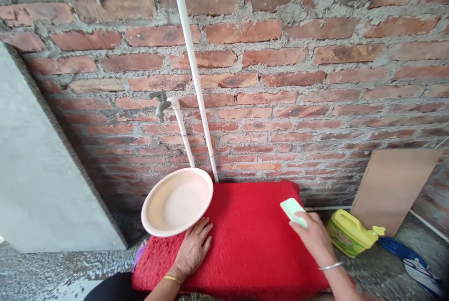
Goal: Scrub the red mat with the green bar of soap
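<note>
A red, fluffy-edged rug (252, 235) lies draped over a low, flat support. My left hand (194, 247) rests flat on it with fingers stretched out, their tips at the near rim of a pale pink basin (175, 200). The basin sits on the rug's left side, slightly tilted, and seems to hold some water. Over the right part of the rug, my right hand (312, 235) is closed around a pale mint-green oblong brush (293, 208); its underside is hidden, so bristles cannot be seen.
A grey tap (160, 104) on a white pipe stands behind the basin. To the right are a yellow jug (351, 233), blue slippers (403, 252) and a leaning brown board (393, 184). A grey slab (45, 161) leans at left. The brick wall (280, 58) closes the back.
</note>
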`<state>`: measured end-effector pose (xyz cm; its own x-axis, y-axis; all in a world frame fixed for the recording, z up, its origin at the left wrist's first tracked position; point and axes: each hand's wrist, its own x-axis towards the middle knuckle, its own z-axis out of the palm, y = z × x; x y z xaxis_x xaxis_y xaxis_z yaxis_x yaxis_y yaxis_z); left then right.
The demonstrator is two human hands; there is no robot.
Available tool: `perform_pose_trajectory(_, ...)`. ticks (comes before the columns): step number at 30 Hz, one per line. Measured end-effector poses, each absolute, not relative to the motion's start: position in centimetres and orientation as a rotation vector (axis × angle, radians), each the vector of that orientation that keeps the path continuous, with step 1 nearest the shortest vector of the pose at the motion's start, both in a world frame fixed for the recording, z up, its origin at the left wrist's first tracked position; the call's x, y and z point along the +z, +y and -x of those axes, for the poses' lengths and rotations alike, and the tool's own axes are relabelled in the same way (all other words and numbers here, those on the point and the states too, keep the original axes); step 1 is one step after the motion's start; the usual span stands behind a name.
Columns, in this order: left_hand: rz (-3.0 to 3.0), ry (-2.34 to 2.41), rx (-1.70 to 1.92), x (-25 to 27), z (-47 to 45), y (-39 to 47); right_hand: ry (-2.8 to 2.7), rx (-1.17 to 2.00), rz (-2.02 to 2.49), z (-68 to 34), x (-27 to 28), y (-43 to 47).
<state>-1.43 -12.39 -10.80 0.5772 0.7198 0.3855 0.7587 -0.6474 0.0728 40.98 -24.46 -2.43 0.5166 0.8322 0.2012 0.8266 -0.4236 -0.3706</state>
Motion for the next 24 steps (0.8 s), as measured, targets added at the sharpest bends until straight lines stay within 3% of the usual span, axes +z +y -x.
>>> perform_pose_trajectory(4, 2.681, -1.236, -0.588, -10.9, 1.5, -12.2, -1.511, 0.237, 2.151, -38.4, -3.6, -23.5)
perform_pose_trajectory(12, 2.675, -1.219, -0.625, -10.8, 1.5, -12.3, -1.130, -0.098, 2.543, -45.9, -2.5, -26.8)
perform_pose_trajectory(18, 2.652, -1.210, -0.647, -11.0, 1.7, -12.2, -1.421, 0.367, 2.122, -40.4, -3.9, -25.1)
perform_pose_trajectory(24, 2.664, -1.217, -0.661, -11.0, 1.8, -12.2, -1.131, 0.158, 2.549, -47.9, -3.1, -28.2)
